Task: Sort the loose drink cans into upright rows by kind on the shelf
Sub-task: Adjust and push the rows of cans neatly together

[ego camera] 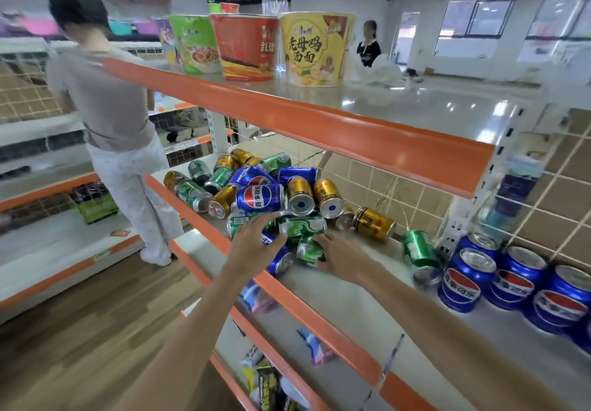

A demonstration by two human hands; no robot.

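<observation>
A loose heap of blue (259,198), green (192,192) and gold cans (374,223) lies on its sides on the middle shelf (351,302). My left hand (256,244) reaches into the heap's front, its curled fingers over a lying blue can (281,262). My right hand (340,255) touches a lying green can (308,250) with its fingertips; whether it holds the can is unclear. At the right, several blue cans (470,278) stand upright in rows. One green can (419,249) stands beside them, over a can (427,274) lying on its side.
Instant-noodle tubs (315,47) line the upper shelf with its orange lip (287,113). Snack packets (315,346) lie on the lower shelves. A person in grey and white (112,116) stands in the aisle at the left; another person (369,44) stands far back.
</observation>
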